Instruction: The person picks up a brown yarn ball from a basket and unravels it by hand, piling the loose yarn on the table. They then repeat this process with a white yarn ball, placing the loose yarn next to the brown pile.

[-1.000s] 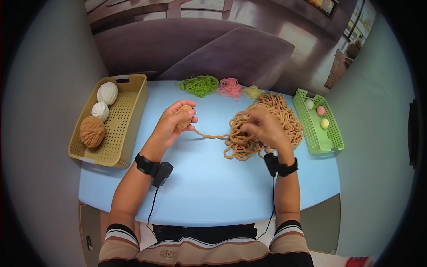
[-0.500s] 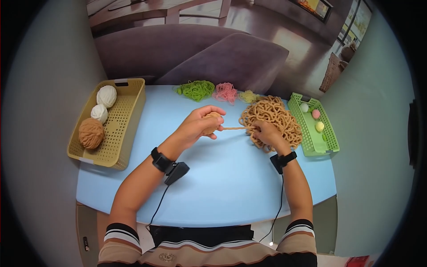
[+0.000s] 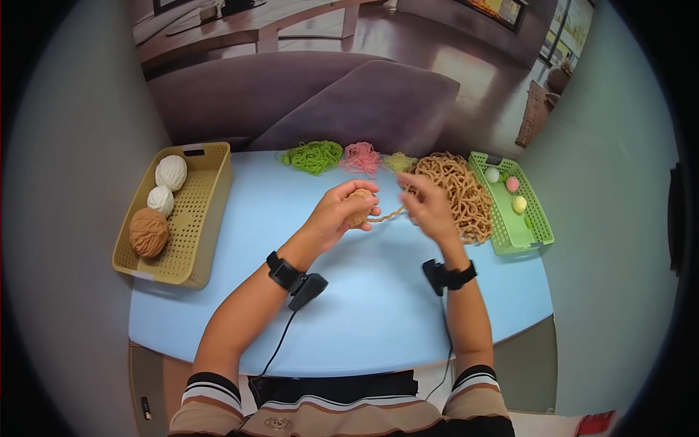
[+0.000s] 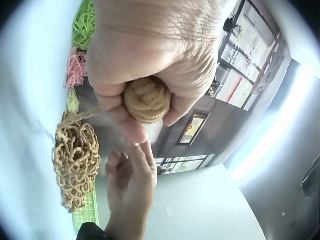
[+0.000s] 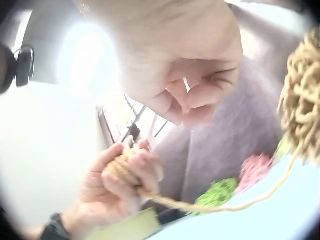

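My left hand (image 3: pixel 333 217) holds a small ball of tan yarn (image 4: pixel 146 100), fingers and thumb curled round it. From the ball a tan strand (image 5: pixel 225 209) runs slackly to a big loose heap of thick tan yarn (image 3: pixel 466 200) at the right of the table. Just right of the ball, my right hand (image 3: pixel 431 210) is raised at the heap's left edge, slightly blurred. Its fingers are loosely bent with nothing visible between them. In the right wrist view the strand passes below this hand, apart from its fingertips (image 5: pixel 200 117).
An olive basket (image 3: pixel 215 197) at the left holds two white yarn balls (image 3: pixel 171 173) and a brown one (image 3: pixel 148 233). Green (image 3: pixel 313 157), pink (image 3: pixel 360 158) and yellow yarn tangles (image 3: pixel 398 162) lie along the back edge. A green basket (image 3: pixel 539 229) with several small balls stands right.
My left hand has moved right with the ball, toward the heap. The right hand was at the heap beside the strand; it has since lifted away leftward, and the taut strand has gone slack.
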Tool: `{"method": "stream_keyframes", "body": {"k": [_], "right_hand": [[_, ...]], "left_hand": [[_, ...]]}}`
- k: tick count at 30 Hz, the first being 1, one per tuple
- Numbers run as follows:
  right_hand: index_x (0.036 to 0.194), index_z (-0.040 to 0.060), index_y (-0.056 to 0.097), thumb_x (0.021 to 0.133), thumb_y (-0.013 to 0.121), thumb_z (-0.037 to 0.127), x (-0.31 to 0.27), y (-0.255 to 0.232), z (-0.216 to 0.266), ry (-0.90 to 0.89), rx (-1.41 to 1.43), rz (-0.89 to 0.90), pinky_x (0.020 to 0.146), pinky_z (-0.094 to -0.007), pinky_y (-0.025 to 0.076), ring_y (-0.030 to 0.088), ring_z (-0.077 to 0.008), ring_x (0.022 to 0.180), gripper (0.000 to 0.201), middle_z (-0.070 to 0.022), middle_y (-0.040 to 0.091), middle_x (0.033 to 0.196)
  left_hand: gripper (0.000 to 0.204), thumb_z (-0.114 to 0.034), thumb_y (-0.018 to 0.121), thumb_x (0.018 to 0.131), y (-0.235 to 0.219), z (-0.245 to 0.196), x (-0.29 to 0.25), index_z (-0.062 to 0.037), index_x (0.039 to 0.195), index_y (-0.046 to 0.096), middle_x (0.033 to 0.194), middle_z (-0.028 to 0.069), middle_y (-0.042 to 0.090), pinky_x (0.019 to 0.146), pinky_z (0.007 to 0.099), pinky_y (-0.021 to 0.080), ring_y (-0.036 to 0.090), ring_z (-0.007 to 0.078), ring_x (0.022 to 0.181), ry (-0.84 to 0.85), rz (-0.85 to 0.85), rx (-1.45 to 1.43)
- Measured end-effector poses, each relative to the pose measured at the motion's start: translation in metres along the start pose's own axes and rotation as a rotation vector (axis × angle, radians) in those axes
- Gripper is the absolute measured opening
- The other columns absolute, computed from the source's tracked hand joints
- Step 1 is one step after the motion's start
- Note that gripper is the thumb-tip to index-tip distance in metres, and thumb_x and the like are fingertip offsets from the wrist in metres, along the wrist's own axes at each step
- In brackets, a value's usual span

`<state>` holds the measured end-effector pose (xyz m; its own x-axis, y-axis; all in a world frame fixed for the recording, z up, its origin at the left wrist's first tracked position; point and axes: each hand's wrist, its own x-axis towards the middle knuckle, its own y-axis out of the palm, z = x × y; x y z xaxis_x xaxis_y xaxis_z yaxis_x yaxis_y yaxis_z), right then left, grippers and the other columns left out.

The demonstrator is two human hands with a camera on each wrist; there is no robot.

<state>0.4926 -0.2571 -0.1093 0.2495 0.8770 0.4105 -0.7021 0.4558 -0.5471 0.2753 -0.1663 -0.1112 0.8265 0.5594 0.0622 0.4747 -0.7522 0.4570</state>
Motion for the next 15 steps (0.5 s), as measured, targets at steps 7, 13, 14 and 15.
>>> {"method": "stream_keyframes", "body": {"k": [7,13,14,15], "right_hand": [[0.144,0.0004,0.051,0.092,0.06,0.016,0.007,0.064,0.055,0.172,0.386,0.431,0.051,-0.026,0.047,0.064,-0.0119,0.068,0.055,-0.0078,0.072,0.099],[0.097,0.0058,0.077,0.091,0.066,0.019,0.01,0.084,0.045,0.082,0.094,0.355,0.062,-0.0355,0.048,0.061,-0.0197,0.061,0.018,-0.0122,0.067,0.068],[0.096,0.0049,0.076,0.091,0.066,0.018,0.01,0.081,0.04,0.06,0.083,0.312,0.061,-0.0353,0.048,0.06,-0.019,0.06,0.018,-0.0116,0.066,0.067],[0.096,0.0039,0.076,0.091,0.066,0.018,0.012,0.076,0.037,0.037,0.073,0.272,0.06,-0.035,0.047,0.059,-0.0183,0.059,0.018,-0.011,0.065,0.066]], "left_hand": [[0.029,-0.018,0.066,0.095,-0.039,0.004,-0.023,-0.0086,0.121,0.058,0.11,0.0051,0.061,0.063,0.0233,0.054,0.065,0.0135,0.096,0.197,-0.081,-0.146],[0.028,-0.015,0.069,0.092,-0.055,0.001,-0.018,-0.01,0.117,0.058,0.109,0.0039,0.061,0.064,0.0236,0.054,0.064,0.0144,0.098,0.128,-0.151,-0.103],[0.028,-0.016,0.07,0.092,-0.057,0.003,-0.018,-0.0107,0.116,0.058,0.108,0.0039,0.062,0.064,0.0237,0.054,0.065,0.0146,0.098,0.103,-0.143,-0.075],[0.028,-0.017,0.071,0.091,-0.059,0.006,-0.017,-0.0114,0.115,0.058,0.108,0.0038,0.062,0.064,0.0237,0.054,0.065,0.0148,0.097,0.077,-0.138,-0.047]]}}
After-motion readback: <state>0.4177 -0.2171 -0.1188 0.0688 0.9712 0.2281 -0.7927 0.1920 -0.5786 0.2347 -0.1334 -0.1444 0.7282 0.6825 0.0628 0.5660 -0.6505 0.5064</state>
